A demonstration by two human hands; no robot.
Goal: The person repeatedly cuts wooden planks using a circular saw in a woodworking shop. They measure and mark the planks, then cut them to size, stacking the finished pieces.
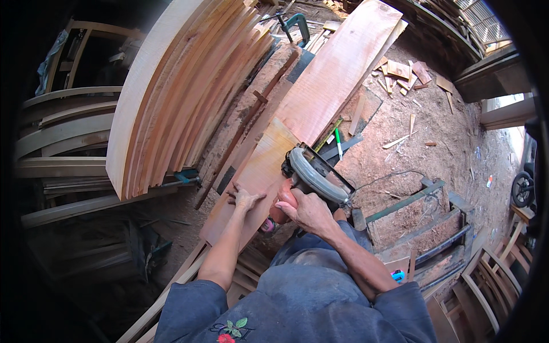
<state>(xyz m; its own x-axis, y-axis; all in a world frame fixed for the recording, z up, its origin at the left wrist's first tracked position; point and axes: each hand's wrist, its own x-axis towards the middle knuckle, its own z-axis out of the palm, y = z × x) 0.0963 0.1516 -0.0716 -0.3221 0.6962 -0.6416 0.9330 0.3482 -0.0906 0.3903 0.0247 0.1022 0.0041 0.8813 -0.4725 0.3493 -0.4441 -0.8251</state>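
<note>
Circular saw (320,176) rests at the right edge of the near board (260,171), mid-scene and close to the person's body; whether its blade is spinning cannot be told. Good work here would seem to call for the saw's base flat on the wood, steady light pressure, and the left hand well away from the blade's line. The green marker (338,143), lying just beyond the saw, would be better moved farther off. The left hand (247,200) lies palm down on the board, fingers spread wide, gripping nothing, its forearm reaching fairly straight from the near left. The right hand (311,211) is wrapped around the saw's red handle, elbow bent out to the right.
</note>
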